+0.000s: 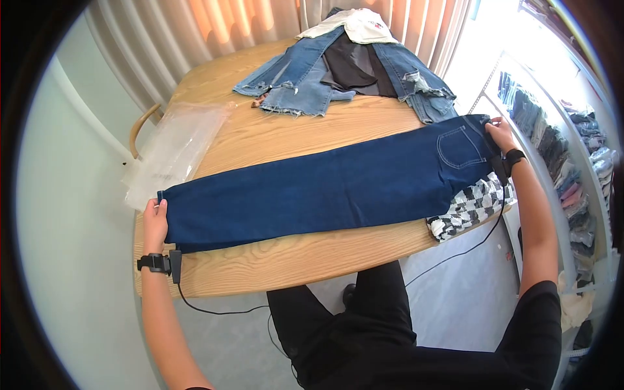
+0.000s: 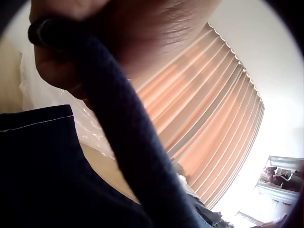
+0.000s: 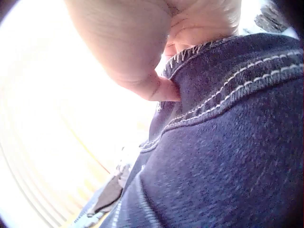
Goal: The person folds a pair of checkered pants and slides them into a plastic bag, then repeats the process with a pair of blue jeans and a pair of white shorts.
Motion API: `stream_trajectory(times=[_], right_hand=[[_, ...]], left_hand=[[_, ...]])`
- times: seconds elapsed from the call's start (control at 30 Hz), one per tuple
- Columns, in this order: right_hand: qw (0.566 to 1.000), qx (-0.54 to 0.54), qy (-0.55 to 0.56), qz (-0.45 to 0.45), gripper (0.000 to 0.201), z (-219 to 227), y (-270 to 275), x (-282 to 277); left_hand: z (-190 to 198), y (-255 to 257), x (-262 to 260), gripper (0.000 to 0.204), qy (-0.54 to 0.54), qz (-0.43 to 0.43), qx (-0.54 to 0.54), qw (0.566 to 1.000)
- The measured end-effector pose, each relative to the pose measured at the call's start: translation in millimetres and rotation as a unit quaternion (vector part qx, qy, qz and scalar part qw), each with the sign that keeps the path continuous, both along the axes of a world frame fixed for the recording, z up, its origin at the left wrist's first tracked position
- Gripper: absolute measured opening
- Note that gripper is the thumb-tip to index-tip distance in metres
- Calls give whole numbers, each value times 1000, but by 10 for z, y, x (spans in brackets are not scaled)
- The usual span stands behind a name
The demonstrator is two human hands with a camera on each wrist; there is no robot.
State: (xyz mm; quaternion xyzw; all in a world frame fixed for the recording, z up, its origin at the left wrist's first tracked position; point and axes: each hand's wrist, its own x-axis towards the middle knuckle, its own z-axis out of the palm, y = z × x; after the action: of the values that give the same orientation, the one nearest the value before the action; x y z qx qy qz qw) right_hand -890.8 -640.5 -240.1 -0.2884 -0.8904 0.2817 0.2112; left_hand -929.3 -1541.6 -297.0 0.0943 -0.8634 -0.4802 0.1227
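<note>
Dark blue jeans, folded lengthwise, stretch across the front of the wooden table. My left hand grips the leg hem at the left end. In the left wrist view, a fold of denim runs out from the curled fingers, and a stitched hem edge shows beside it. At the other end, my right hand pinches the waistband, near a back pocket with pale stitching. The right wrist view shows the thumb pressed against the waistband just above its double seam.
Worn blue jeans, a dark garment and a white shirt lie piled at the table's back. A clear plastic bag lies at left. Black-and-white checked fabric sits under the jeans' right end. Shelves of packed clothes stand right.
</note>
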Motion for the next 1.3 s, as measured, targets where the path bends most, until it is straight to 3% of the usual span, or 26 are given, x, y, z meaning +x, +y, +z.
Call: stream_trajectory(times=[0.07,0.13,0.2,0.27,0.3,0.37,0.5,0.57,0.7,0.9,1.0,1.07,1.17,1.23,1.3], right_hand=[[999,-20,25,8,43,20,-72,-87],[990,116,79,5,42,-31,-164,-168],[998,62,5,20,50,-131,-198,-215],[993,73,-80,48,56,-355,-98,-208],[993,73,-81,50,56,-439,-44,-198],[990,39,-137,-8,55,-531,-57,-130],[985,136,-106,16,44,-487,-39,32],[986,137,-85,47,42,-328,-118,90],[982,143,-44,113,39,-45,-7,95],[984,85,-77,134,46,37,46,124],[982,97,-95,128,45,-297,147,188],[978,132,-103,122,41,-393,134,225],[986,71,-72,131,37,-344,67,253],[993,-7,-20,117,35,-242,23,261],[993,9,-12,116,35,-212,14,254]], left_hand=[[-123,-124,-123,20,-7,7,-85,996],[-291,-220,-212,22,-26,21,-144,989],[-450,-266,-231,27,-15,39,-223,974],[-515,-337,-215,36,-46,46,-205,977],[-526,-336,-166,40,-60,35,-147,987],[-555,-330,-66,52,-81,20,-81,993],[-192,6,281,48,-147,43,-73,986],[-144,8,327,40,-139,25,67,988],[222,52,445,29,-163,2,132,978],[257,100,557,25,-187,6,83,979],[-353,-273,476,23,-146,-33,47,988],[-276,-139,515,21,-136,-15,57,989],[-265,-126,523,21,-69,-7,51,996],[-163,-101,525,20,-52,-4,122,991],[-37,-15,555,20,-72,4,110,991]])
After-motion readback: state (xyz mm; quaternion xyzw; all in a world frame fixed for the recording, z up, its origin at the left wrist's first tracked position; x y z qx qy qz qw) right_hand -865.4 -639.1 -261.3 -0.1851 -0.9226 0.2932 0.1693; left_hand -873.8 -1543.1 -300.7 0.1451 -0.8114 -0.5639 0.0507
